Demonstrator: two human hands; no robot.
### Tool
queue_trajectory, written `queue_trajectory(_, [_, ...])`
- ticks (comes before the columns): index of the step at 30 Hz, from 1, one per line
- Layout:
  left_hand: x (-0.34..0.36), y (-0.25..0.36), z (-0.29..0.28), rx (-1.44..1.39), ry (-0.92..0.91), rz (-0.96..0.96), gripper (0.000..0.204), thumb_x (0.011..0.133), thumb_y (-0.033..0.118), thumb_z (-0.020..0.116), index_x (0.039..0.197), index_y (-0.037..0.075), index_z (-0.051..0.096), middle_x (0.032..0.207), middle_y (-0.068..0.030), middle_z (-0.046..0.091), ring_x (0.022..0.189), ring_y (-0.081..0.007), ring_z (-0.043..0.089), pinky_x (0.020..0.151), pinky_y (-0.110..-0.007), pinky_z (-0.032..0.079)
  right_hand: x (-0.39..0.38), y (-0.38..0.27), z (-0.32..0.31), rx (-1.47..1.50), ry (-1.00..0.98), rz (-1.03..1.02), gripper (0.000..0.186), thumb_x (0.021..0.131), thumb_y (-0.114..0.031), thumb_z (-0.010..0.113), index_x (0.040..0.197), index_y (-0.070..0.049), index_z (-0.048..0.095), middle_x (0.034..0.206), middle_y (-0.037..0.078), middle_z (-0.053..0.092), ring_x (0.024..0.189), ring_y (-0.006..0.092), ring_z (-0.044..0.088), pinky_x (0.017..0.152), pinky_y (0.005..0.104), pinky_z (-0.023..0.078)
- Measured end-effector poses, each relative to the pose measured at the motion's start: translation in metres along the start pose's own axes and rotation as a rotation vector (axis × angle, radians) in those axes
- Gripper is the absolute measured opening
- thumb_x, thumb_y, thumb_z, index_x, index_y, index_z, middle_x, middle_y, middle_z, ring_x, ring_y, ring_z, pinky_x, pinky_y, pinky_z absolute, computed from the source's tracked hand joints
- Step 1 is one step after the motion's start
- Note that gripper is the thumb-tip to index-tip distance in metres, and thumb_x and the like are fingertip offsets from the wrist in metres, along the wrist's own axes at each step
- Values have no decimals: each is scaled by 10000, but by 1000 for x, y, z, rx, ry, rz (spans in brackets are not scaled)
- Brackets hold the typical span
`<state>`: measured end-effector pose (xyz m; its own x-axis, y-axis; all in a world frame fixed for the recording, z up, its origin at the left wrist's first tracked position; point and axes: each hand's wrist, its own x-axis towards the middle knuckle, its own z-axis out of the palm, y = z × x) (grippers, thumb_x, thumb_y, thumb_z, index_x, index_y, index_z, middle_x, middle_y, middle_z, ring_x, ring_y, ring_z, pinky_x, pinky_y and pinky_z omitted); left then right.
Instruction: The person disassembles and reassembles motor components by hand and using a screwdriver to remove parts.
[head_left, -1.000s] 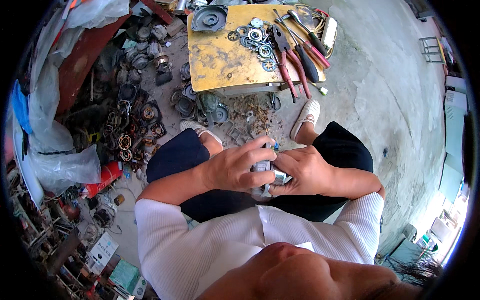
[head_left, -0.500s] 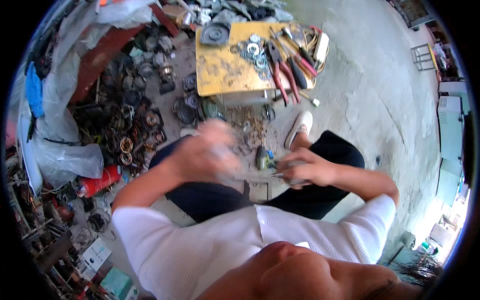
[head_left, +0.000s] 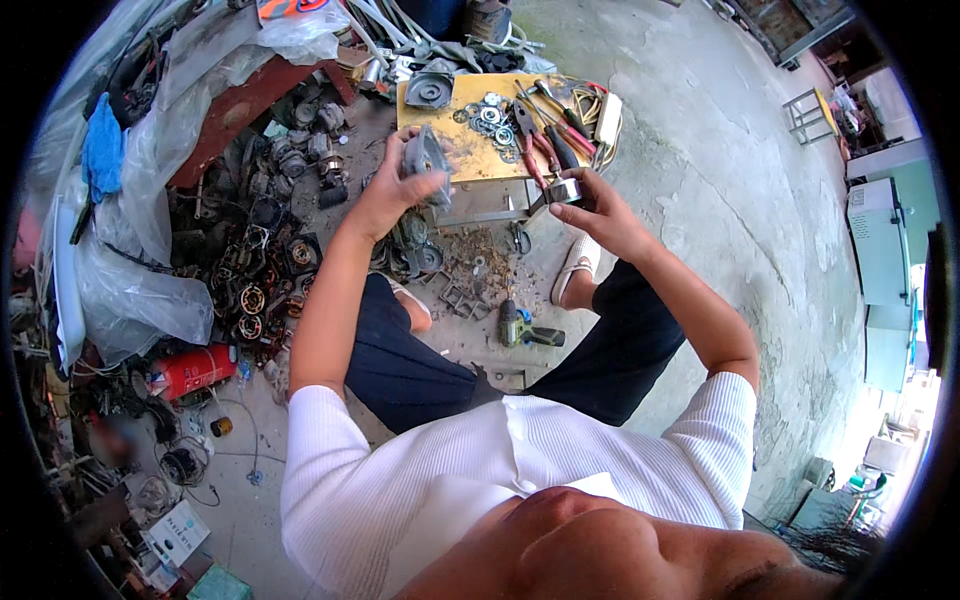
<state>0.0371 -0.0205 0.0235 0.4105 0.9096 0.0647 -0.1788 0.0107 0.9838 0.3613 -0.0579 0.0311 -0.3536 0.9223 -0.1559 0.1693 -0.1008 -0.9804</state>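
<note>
My left hand (head_left: 388,198) grips a round grey metal cover (head_left: 428,158), tilted on its side above the near left corner of a low yellow table (head_left: 480,165). Its far fingers are partly hidden behind the cover. My right hand (head_left: 608,218) is closed on a short shiny metal cylinder (head_left: 566,190) near the table's front right corner. The cylinder's full shape is hidden by the fingers. Just beyond that hand lie red-handled pliers (head_left: 535,145). Rings and washers (head_left: 490,117) are spread on the tabletop, and another round grey cover (head_left: 430,90) rests at its far left corner.
Screwdrivers and a power strip (head_left: 608,118) lie on the table's right side. A green cordless drill (head_left: 525,328) is on the floor between my feet, with metal scraps (head_left: 470,265) beyond it. Piled motor parts (head_left: 265,250) and a red cylinder (head_left: 190,372) are at left.
Both hands have moved forward from near my lap to the table's front edge. The cover in my left hand, blurred before, now shows clearly. The tabletop things look unmoved.
</note>
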Motion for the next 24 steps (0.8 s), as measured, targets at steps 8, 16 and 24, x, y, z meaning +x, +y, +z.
queue_trajectory(8, [-8, -30, -30, -985, -153, -131, 856, 858, 697, 501, 1423, 70, 361, 1344, -186, 520, 1206, -438, 533, 840, -512, 585, 2, -1, 16, -61, 26, -92, 563, 866, -76, 725, 1306, 1, 383, 1109, 52, 585, 990, 110, 584, 848, 276, 506])
queue_trajectory(16, [7, -24, -50, -992, -86, 51, 815, 865, 710, 466, 1415, 113, 388, 1326, -110, 551, 1153, -303, 598, 868, -508, 568, 68, -47, 47, -48, 2, -173, 518, 856, -60, 730, 1280, 32, 447, 1093, 57, 588, 964, 101, 586, 834, 254, 493])
queue_trajectory(24, [28, -25, -82, -1049, 265, 184, 786, 866, 714, 469, 1380, 119, 448, 1288, -132, 578, 1095, -282, 621, 908, -415, 555, 208, -164, 122, -488, 82, -816, 546, 842, -102, 745, 1328, -40, 503, 1134, 79, 614, 1051, 145, 591, 891, 290, 489])
